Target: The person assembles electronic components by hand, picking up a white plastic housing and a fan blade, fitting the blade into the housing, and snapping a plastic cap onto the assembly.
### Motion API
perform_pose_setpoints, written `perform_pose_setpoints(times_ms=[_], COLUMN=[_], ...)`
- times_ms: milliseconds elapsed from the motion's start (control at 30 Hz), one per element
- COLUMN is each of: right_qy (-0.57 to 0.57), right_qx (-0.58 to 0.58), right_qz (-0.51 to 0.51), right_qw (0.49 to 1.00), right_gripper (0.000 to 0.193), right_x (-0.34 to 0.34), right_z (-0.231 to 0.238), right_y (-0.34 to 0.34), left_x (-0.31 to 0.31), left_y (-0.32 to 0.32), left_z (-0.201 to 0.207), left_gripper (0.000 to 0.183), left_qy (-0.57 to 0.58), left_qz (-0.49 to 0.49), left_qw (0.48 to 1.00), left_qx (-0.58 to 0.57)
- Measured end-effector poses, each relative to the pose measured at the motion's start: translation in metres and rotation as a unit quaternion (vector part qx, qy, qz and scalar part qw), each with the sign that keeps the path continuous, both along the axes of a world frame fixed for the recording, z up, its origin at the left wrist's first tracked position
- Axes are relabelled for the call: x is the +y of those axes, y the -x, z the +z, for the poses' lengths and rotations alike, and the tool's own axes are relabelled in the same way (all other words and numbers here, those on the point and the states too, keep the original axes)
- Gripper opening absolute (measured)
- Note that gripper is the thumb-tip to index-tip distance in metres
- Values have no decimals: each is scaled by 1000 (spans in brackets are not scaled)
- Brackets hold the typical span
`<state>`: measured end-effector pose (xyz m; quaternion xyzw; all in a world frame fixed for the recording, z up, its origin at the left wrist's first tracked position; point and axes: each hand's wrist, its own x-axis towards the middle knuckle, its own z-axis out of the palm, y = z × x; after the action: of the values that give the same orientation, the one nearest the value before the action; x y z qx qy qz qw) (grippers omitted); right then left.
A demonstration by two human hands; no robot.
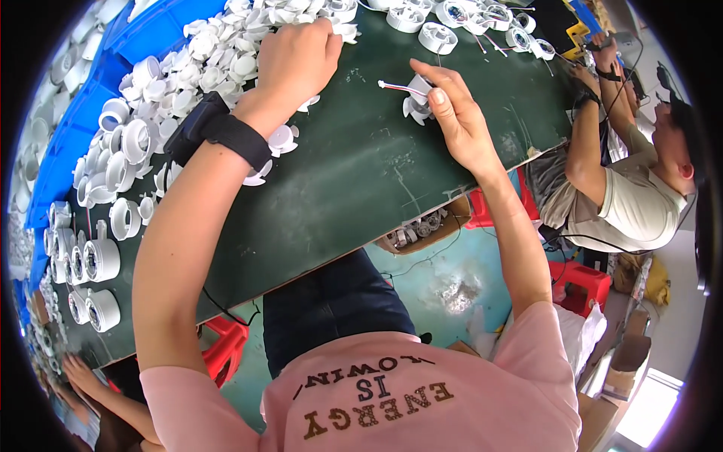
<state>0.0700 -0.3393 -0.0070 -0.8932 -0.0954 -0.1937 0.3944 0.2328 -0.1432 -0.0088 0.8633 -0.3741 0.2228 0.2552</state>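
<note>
My right hand (461, 120) holds a small white fan impeller with a silver-grey motor body (419, 96) between thumb and fingers, above the dark green tabletop (339, 158). Several thin wires in a lead (398, 87) run from it to a small white plug on its left. My left hand (296, 64), with a black band at the wrist, is at the edge of a heap of white plastic impellers (215, 56). Its fingers are curled and turned away, so what they hold, if anything, is hidden.
White round housings with wires (438, 38) stand at the far edge. More white rings and housings (102, 260) lie at the left, beside blue bins (154, 34). An open carton of parts (416, 232) stands below the table edge. A co-worker (625, 181) works at the right.
</note>
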Motion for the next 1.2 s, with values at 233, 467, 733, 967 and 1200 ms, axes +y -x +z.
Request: perform_pose_setpoints(times_ms=[233, 467, 733, 967, 1200], right_qy=[11, 248, 14, -213, -124], right_qx=[-23, -53, 15, 161, 30], right_qz=[-26, -44, -29, 209, 216], right_qw=[999, 966, 999, 941, 968], right_gripper=[36, 33, 36, 46, 13], right_x=[3, 21, 20, 150, 199], right_z=[2, 20, 20, 58, 61], right_y=[-1, 0, 1, 27, -52], left_x=[5, 34, 109, 128, 180], left_y=[6, 63, 130, 193, 197], left_z=[10, 115, 105, 64, 62], left_gripper=[21, 24, 31, 76, 65], left_qy=[-98, -55, 7, 453, 516], left_qz=[-12, -33, -171, -167, -27], left_qw=[990, 991, 941, 630, 667], left_qx=[100, 116, 293, 608, 538])
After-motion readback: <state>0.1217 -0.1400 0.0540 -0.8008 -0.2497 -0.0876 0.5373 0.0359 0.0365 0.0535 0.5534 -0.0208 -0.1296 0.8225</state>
